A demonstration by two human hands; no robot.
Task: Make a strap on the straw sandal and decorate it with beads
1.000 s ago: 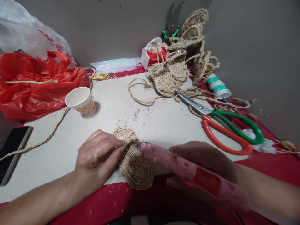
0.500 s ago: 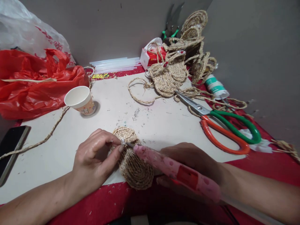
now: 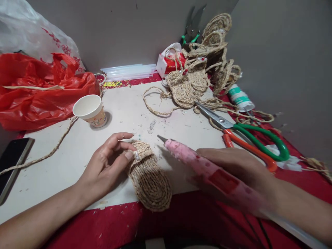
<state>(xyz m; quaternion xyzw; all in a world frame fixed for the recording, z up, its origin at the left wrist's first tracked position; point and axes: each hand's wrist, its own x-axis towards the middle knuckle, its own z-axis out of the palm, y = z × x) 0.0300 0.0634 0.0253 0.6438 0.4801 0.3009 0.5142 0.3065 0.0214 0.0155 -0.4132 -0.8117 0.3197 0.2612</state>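
A small woven straw slipper [image 3: 150, 181] lies at the front middle, with a short row of pearl beads [image 3: 137, 155] across its upper band. My left hand [image 3: 109, 159] is at the slipper's left side, its thumb and a finger pinching the band by the beads while the index finger is raised. In my right hand [image 3: 233, 169] is a pink glue gun [image 3: 197, 162]. Its dark nozzle points up and left, apart from the slipper. The gun's body hides most of the right fingers. A clear glue stick [image 3: 293, 226] sticks out behind the gun.
Big scissors [image 3: 225, 124] with green and orange handles lie at the right. Woven straw pieces [image 3: 189, 83] are heaped at the back beside a tissue pack [image 3: 169, 64]. A paper cup [image 3: 90, 110], red plastic bag [image 3: 46, 93], phone [image 3: 14, 166] and clear glue sticks [image 3: 129, 72] stand or lie leftward.
The glue gun has moved up and right, its nozzle away from the beads. My left index finger has lifted from the beads, which now show more plainly.
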